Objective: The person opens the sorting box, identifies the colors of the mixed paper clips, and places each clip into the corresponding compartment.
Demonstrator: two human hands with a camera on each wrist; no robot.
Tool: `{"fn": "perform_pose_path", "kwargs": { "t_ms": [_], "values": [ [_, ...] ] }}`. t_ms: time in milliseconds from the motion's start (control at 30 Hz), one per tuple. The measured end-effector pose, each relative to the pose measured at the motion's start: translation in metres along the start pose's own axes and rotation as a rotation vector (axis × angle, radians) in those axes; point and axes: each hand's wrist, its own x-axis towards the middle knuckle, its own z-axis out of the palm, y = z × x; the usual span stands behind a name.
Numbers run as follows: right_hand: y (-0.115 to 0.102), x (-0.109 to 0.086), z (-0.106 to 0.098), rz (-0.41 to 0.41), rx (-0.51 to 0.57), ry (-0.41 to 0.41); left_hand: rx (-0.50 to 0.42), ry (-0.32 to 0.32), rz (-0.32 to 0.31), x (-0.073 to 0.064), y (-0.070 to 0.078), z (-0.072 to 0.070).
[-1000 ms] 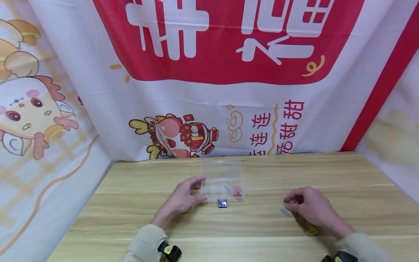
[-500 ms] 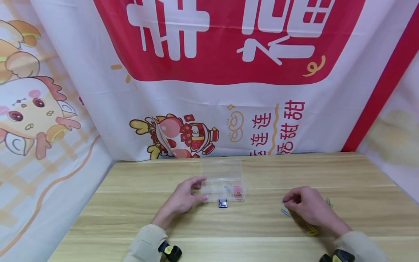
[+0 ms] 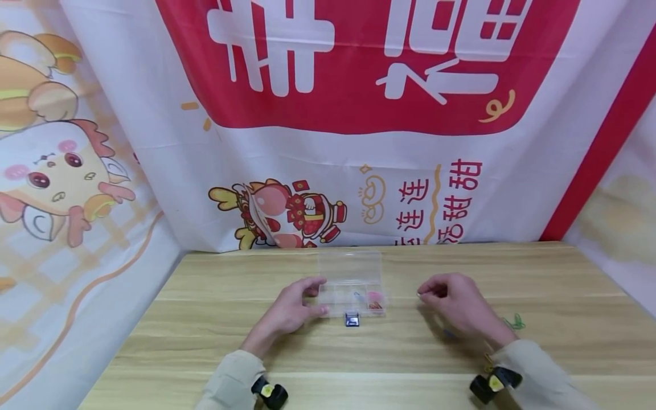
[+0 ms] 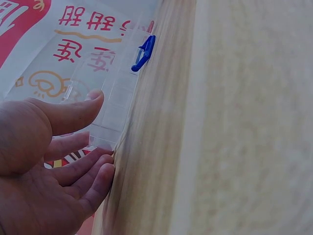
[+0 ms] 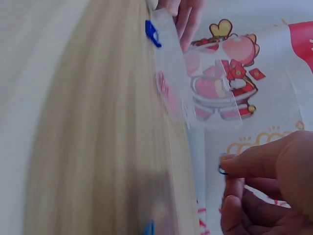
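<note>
A clear plastic compartment box [image 3: 335, 312] stands on the table with its lid [image 3: 350, 267] raised behind it. My left hand [image 3: 294, 306] holds its left end, thumb at the front and fingers round the far side. Pink and red paper clips [image 3: 376, 300] lie in the right-hand compartments, and a blue clip [image 3: 357, 295] is further left inside. Right of the box, my right hand [image 3: 456, 302] is above the table, pinching a blue paper clip [image 5: 222, 170] between thumb and forefinger. Most of that clip is hidden by the fingertips.
A blue clasp [image 3: 352, 319] sticks out from the box's front. On the wooden table [image 3: 205, 319], another blue clip [image 3: 451, 333] lies under the right hand, with green clips [image 3: 516, 322] and yellow clips [image 3: 488, 361] near the right forearm. A printed cloth [image 3: 287, 154] hangs behind.
My right hand has lifted the blue clip from the table and moved left with it, toward the box. The left hand has stayed on the box.
</note>
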Motion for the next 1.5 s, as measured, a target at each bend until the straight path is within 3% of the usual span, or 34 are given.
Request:
{"fn": "perform_pose_path", "kwargs": {
  "t_ms": [233, 533, 733, 1200, 1500],
  "values": [
    [-0.026, 0.020, 0.027, -0.020, 0.109, 0.064, 0.005, -0.005, 0.002, 0.000, -0.001, 0.001],
    [-0.055, 0.042, 0.068, 0.006, 0.282, 0.059, 0.003, -0.009, 0.002, 0.000, 0.001, -0.001],
    [-0.057, 0.050, 0.087, -0.054, 0.201, 0.083, 0.004, -0.014, -0.012, 0.000, 0.001, -0.001],
    [-0.057, 0.050, 0.090, -0.016, 0.165, 0.080, -0.004, -0.023, -0.041, 0.000, 0.001, -0.001],
    [-0.054, 0.034, 0.066, 0.026, 0.147, 0.063, 0.000, -0.019, -0.026, -0.001, 0.001, -0.001]
  ]
}}
